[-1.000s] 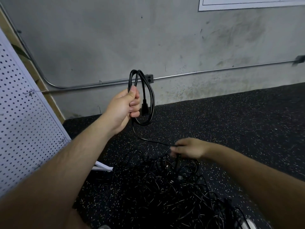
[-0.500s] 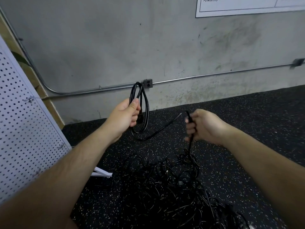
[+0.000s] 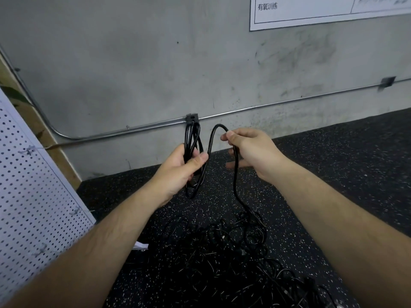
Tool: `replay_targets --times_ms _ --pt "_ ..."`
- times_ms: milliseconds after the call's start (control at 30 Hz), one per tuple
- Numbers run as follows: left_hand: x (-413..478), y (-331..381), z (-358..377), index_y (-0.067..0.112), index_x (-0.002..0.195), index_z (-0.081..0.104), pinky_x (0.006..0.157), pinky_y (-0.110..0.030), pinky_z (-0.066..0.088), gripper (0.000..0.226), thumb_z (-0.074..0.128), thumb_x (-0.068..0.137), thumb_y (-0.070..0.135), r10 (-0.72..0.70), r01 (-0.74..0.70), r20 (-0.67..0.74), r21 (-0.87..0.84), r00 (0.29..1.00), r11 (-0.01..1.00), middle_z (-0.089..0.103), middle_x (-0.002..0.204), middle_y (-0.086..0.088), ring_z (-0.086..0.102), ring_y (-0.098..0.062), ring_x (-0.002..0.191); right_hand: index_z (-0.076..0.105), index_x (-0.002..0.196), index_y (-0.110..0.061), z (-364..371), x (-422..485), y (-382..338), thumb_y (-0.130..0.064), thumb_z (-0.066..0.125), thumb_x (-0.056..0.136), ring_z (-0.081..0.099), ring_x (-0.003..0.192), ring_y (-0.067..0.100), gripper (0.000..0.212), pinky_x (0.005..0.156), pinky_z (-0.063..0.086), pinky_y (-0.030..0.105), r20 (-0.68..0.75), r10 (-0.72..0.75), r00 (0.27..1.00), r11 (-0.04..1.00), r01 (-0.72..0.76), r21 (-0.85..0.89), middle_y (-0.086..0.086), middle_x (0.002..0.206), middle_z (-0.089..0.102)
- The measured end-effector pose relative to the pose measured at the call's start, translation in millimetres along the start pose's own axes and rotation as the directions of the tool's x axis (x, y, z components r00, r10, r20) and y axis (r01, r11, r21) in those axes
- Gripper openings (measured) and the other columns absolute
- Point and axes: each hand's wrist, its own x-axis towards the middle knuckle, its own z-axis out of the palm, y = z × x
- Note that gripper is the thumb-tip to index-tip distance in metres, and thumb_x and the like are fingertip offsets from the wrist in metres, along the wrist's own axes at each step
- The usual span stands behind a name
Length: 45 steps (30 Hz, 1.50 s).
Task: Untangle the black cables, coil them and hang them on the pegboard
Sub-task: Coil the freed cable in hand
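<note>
My left hand grips a coil of black cable held upright at chest height, with several loops standing above and hanging below the fist. My right hand pinches the same cable's free run just to the right, where it arches up in a fresh loop. From that hand the cable drops down to the tangled pile of black cables on the floor. The white pegboard leans at the left edge with small metal hooks on it.
A grey concrete wall stands straight ahead, with a metal conduit running along it and a white printed sheet at the top right. The floor is black speckled rubber. A white foot of the pegboard lies by my left forearm.
My right hand has risen from the pile and moved left towards my left hand, drawing up more cable into a new loop. The coil in my left hand has stayed in place.
</note>
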Motion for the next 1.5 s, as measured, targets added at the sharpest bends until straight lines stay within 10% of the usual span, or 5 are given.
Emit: replay_targets --times_ms 433,700,867,1267,1500 --pt "2 -11 -7 0.003 0.108 0.055 0.095 -0.052 0.057 0.054 0.091 0.074 0.023 0.023 -0.021 -0.055 0.028 0.998 0.999 0.073 0.088 0.003 0.074 -0.026 0.099 0.057 0.081 -0.021 -7 7 -9 -0.060 0.065 0.086 0.039 0.048 0.010 0.040 0.056 0.042 0.030 0.082 0.146 0.986 0.972 -0.128 -0.195 -0.011 0.058 0.041" --pt "4 -19 14 0.022 0.069 0.046 0.064 -0.034 0.044 0.037 0.079 0.084 0.015 0.074 -0.021 -0.181 0.275 0.981 0.961 0.046 0.063 0.011 0.051 -0.014 0.062 0.058 0.084 -0.011 11 1 -17 -0.022 0.054 0.104 0.038 0.037 0.008 0.023 0.037 0.039 0.022 0.123 0.305 0.944 0.940 -0.319 0.117 -0.004 0.048 0.053" --pt "6 -21 21 0.021 0.071 0.044 0.058 -0.023 0.040 0.035 0.074 0.090 0.019 0.094 -0.024 -0.214 0.310 0.972 0.951 0.048 0.059 0.012 0.047 -0.004 0.054 0.053 0.097 -0.003 22 -2 -25 -0.008 0.031 0.108 0.070 0.068 0.027 0.025 0.068 0.062 0.038 0.139 0.319 0.938 0.853 -0.348 0.389 0.023 0.081 0.074" --pt "1 -10 27 0.019 0.104 0.062 0.071 -0.028 0.042 0.048 0.063 0.087 0.064 -0.050 0.047 -0.047 -0.068 0.998 0.997 0.061 0.070 0.021 0.056 0.004 0.065 0.050 0.082 -0.003 23 1 -17 -0.001 0.036 0.106 0.052 0.078 0.025 0.028 0.102 0.046 0.049 0.108 0.294 0.950 0.659 -0.283 0.696 0.017 0.086 0.056" --pt "-1 -5 38 0.020 0.107 0.063 0.062 -0.011 0.044 0.007 0.060 0.101 0.016 0.039 -0.039 0.008 -0.059 0.999 0.998 0.071 0.075 0.014 0.061 0.006 0.067 0.054 0.098 0.002 37 6 -9 0.006 0.043 0.100 0.045 0.072 0.018 0.012 0.093 0.040 0.032 0.151 0.233 0.961 0.551 -0.258 0.794 0.011 0.078 0.049"
